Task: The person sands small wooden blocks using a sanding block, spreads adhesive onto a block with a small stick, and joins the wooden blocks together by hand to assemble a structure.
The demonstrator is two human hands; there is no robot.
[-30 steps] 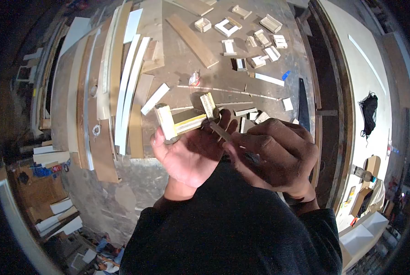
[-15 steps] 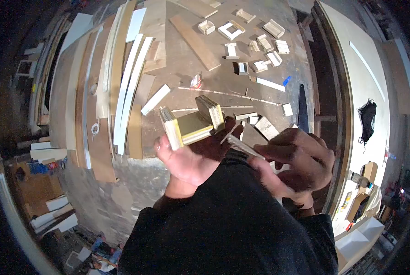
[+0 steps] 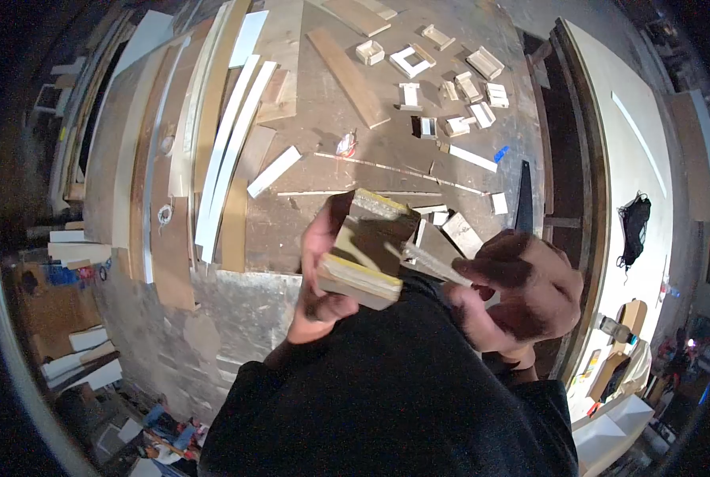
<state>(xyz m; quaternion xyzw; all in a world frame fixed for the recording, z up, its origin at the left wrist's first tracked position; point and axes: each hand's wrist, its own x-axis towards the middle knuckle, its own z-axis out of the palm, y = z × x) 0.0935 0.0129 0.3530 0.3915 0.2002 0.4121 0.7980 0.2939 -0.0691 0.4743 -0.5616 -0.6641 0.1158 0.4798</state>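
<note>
My left hand [image 3: 311, 266] is wrapped round a small U-shaped wooden piece [image 3: 363, 274] with layered, yellowish edges. The piece is tilted, one of its sides turned toward me. My right hand [image 3: 526, 294] pinches a thin pale strip [image 3: 430, 262] between thumb and fingers. Its far end lies at the right side of the wooden piece; whether the two touch, I cannot tell. What the strip is made of is unclear.
Long boards [image 3: 232, 159] lie at the left of the worktable. Several small wooden assemblies [image 3: 410, 60] stand at the far right. A handsaw [image 3: 523, 195] rests near the right edge, and a black mesh item [image 3: 633, 230] lies on the pale panel [image 3: 601, 103].
My left hand has turned the wooden piece over toward me and moved it slightly right. My right hand still pinches the strip, close to the piece. The view has shifted slightly.
</note>
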